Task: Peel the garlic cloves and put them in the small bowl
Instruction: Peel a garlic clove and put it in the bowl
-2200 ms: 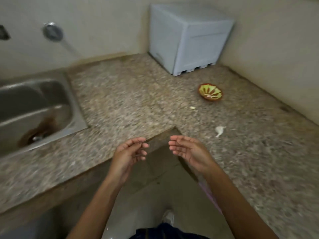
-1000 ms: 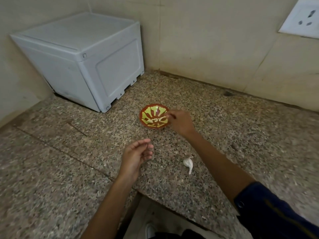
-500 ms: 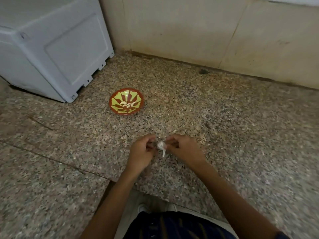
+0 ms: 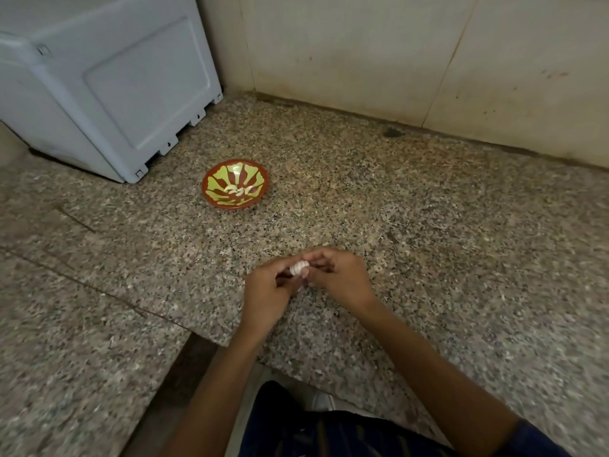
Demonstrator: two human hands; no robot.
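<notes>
A white garlic clove point(image 4: 298, 268) in its papery skin is held between both hands above the speckled granite counter point(image 4: 445, 245). My left hand point(image 4: 268, 293) pinches it from the left and my right hand point(image 4: 339, 277) pinches it from the right, fingertips meeting at the clove. The small bowl point(image 4: 236, 184), red-brown with a yellow-green sunburst pattern, sits farther back and to the left of the hands. A few pale peeled cloves point(image 4: 239, 190) lie in its middle.
A pale grey box-shaped appliance point(image 4: 108, 84) stands in the back left corner, close to the bowl. Tiled walls point(image 4: 379, 54) bound the counter at the back. The counter's front edge has an inner corner point(image 4: 194, 334) just below my left wrist.
My right hand left the bowl and came back to the garlic clove that lay on the counter. Both hands now hold it, lifted off the counter. The view has swung right, away from the sink.
</notes>
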